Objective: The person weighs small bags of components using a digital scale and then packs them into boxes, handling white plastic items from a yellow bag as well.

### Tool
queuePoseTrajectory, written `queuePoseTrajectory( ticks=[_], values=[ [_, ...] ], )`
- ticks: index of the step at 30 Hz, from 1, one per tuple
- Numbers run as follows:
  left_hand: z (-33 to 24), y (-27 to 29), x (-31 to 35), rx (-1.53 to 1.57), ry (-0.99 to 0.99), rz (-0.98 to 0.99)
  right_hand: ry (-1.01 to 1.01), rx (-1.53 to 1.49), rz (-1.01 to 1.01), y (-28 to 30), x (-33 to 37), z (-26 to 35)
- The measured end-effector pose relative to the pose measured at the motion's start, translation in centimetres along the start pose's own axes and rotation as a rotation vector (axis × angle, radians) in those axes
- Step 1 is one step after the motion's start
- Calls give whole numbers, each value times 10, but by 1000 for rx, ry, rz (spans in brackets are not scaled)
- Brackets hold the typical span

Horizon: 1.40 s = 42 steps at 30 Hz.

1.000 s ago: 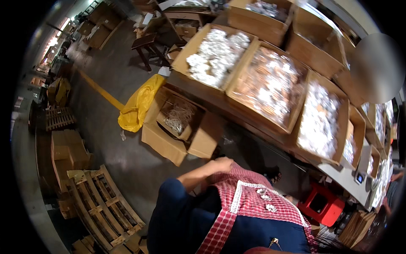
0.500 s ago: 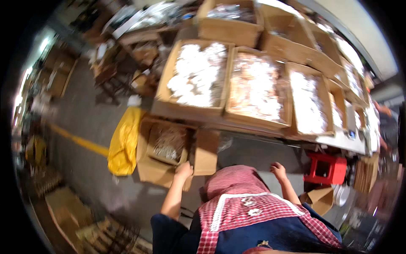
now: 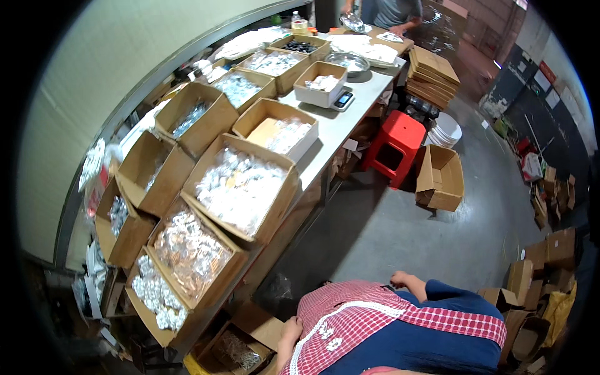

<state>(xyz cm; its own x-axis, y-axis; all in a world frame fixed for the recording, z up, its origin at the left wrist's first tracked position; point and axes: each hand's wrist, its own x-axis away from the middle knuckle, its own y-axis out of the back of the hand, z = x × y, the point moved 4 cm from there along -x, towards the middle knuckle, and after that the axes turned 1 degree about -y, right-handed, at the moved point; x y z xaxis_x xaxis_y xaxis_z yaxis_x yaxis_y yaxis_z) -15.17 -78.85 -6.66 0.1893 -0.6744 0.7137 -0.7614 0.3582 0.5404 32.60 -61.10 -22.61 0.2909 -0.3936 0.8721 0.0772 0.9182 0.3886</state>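
Observation:
My left hand (image 3: 291, 329) hangs low beside the red checked apron (image 3: 350, 306), fingers curled and nothing visible in them. Below and to its left on the floor is an open carton (image 3: 265, 325) with small clear-bagged pieces inside. My right hand (image 3: 403, 279) is held out at the apron's right side, fingers loosely bent and apart, holding nothing I can see. On the table to the left, the nearest cartons hold white bagged pieces (image 3: 159, 294), copper-coloured bagged pieces (image 3: 190, 250) and silvery-white bagged pieces (image 3: 240, 187).
More cartons line the long table (image 3: 350, 122), with a small digital scale (image 3: 342, 100) and a metal bowl (image 3: 347, 61). A red stool (image 3: 397, 147), white buckets (image 3: 445, 130) and an open carton (image 3: 440, 177) stand beyond. Another person (image 3: 400, 15) works at the far end.
My view has swung right along the table. My left hand has come away from the floor carton's edge to beside the apron. My right hand stays out at my right side.

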Motion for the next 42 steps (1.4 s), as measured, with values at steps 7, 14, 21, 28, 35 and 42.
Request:
queuePoseTrajectory(
  ticks=[7,14,21,28,35,42],
  values=[
    [-138,92,-57,-25,-244,-35,-365,-1147,-134,78,11,-10],
    [-308,113,-140,-132,-571,303,221,-1124,-311,328,9,124],
    [-439,179,-221,-78,-621,249,331,-948,-384,528,-17,156],
    [-530,253,-265,93,-575,99,287,-1287,-501,616,16,119],
    [-552,274,-306,266,-356,-37,217,-1314,-393,712,-27,98],
    [-585,290,-333,752,-125,-259,406,-1064,-15,852,-97,176]
  ],
)
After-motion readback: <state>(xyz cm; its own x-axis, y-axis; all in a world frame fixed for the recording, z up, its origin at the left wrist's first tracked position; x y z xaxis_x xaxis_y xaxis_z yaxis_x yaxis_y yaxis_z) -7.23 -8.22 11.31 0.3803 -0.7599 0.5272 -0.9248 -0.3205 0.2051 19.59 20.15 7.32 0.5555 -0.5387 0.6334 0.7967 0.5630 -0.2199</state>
